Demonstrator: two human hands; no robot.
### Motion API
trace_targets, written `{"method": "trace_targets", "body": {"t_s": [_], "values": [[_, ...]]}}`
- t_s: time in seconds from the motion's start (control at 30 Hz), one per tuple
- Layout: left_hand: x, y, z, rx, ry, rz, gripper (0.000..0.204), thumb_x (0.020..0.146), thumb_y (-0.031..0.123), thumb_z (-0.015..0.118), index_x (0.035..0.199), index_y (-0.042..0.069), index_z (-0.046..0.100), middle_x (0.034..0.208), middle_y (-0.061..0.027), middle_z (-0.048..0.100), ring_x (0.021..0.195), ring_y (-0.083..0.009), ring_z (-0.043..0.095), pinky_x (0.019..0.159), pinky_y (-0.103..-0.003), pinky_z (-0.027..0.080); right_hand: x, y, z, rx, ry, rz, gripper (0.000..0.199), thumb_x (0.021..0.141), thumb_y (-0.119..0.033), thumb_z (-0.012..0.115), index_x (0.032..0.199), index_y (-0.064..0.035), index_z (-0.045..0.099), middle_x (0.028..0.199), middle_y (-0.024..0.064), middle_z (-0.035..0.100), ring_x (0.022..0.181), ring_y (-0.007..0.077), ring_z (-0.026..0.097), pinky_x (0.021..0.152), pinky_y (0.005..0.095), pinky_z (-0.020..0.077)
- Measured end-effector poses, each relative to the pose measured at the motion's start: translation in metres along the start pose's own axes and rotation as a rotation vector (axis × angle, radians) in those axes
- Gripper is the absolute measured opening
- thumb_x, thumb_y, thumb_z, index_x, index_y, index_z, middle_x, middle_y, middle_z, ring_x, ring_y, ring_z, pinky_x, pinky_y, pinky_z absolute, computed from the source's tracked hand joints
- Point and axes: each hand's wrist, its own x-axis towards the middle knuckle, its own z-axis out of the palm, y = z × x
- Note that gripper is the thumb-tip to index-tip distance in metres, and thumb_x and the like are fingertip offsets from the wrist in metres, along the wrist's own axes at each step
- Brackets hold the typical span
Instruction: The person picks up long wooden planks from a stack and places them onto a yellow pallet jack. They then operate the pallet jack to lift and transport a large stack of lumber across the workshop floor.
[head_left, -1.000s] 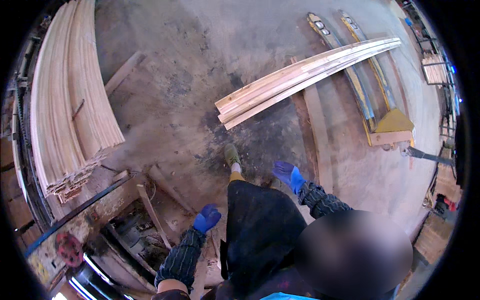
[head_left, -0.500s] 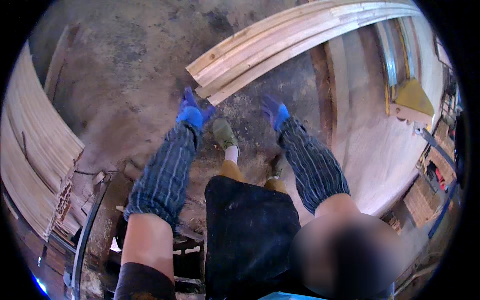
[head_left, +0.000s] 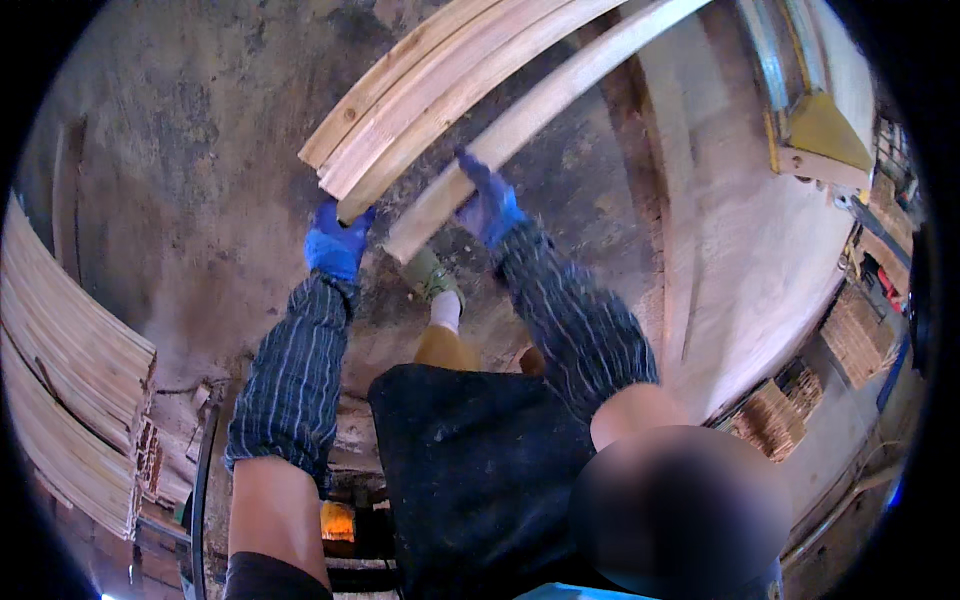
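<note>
Both hands wear blue-purple gloves below striped sleeve covers. My left hand (head_left: pixel 337 243) is closed at the near end of a group of long pale wooden boards (head_left: pixel 440 98), its fingers curled about the end of the lowest one. To the right, a single wooden board (head_left: pixel 520 125) lies apart from that group, with a gap between them at the near end. My right hand (head_left: pixel 489 203) grips this board by its right edge, one digit over the top and the others partly hidden beneath. The far ends of the boards run out of view.
At left stands a large stack of thin wooden strips (head_left: pixel 70 390). A yellow and wood angled piece (head_left: pixel 825 135) sits far right beside a wide pale sheet surface (head_left: pixel 750 270). Bundles of short wood (head_left: pixel 775 415) lie at lower right. My shoe (head_left: pixel 430 275) is below the boards.
Both hands, free of the boards before, are now on them. One board has separated rightward from the group. The boards' near ends appear further left and lower, and the view has shifted.
</note>
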Motion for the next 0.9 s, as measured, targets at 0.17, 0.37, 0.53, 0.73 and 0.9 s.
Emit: {"method": "trace_targets", "body": {"t_s": [0.17, 0.37, 0.53, 0.73, 0.9], "values": [[-0.014, 0.015, 0.004, -0.075, 0.026, 0.144, 0.049, 0.078, 0.027, 0.074, 0.119, 0.004, 0.058, 0.107, -0.0213, 0.064, 0.096, -0.0379, 0.063, 0.080, -0.043, 0.051, -0.088, -0.026, -0.044, 0.097, 0.184, 0.031, 0.046, 0.083, -0.033, 0.071, 0.117, -0.0085, 0.052, 0.109, 0.0123, 0.055, 0.110, 0.0305, 0.052, 0.099, 0.0479, 0.0408], [-0.038, 0.017, 0.013, -0.260, 0.009, 0.173, 0.054, 0.076, 0.017, 0.077, 0.124, 0.003, 0.054, 0.106, -0.0200, 0.065, 0.096, -0.0318, 0.064, 0.082, -0.040, 0.051, -0.137, -0.038, -0.054, 0.106, 0.316, -0.018, 0.061, 0.082, -0.047, 0.070, 0.125, -0.0080, 0.049, 0.123, 0.0156, 0.053, 0.113, 0.0324, 0.051, 0.098, 0.0477, 0.0419], [-0.026, 0.026, 0.001, -0.321, -0.107, 0.079, 0.060, 0.073, 0.018, 0.080, 0.123, -0.001, 0.053, 0.101, -0.0159, 0.067, 0.089, -0.0268, 0.066, 0.078, -0.036, 0.052, -0.153, -0.042, -0.043, 0.054, 0.366, -0.056, 0.063, 0.081, -0.049, 0.072, 0.125, -0.0106, 0.047, 0.110, 0.0119, 0.055, 0.106, 0.0300, 0.055, 0.089, 0.0462, 0.0464], [0.040, -0.013, -0.035, -0.476, -0.566, -0.206, 0.052, 0.073, 0.017, 0.078, 0.116, -0.002, 0.057, 0.088, -0.0111, 0.068, 0.069, -0.0215, 0.065, 0.066, -0.035, 0.054, -0.159, -0.045, -0.031, 0.007, 0.451, -0.011, 0.067, 0.081, -0.051, 0.071, 0.127, -0.0082, 0.048, 0.120, 0.0142, 0.054, 0.112, 0.0313, 0.051, 0.095, 0.0464, 0.0431], [-0.006, 0.002, -0.049, -0.887, -0.749, -0.598, 0.048, 0.083, 0.031, 0.071, 0.119, 0.004, 0.054, 0.094, -0.0070, 0.063, 0.078, -0.0185, 0.062, 0.071, -0.036, 0.056, -0.157, -0.043, -0.032, 0.014, 0.408, -0.053, 0.069, 0.080, -0.049, 0.072, 0.129, -0.0084, 0.046, 0.118, 0.0139, 0.055, 0.109, 0.0311, 0.053, 0.093, 0.0470, 0.0442]]}}
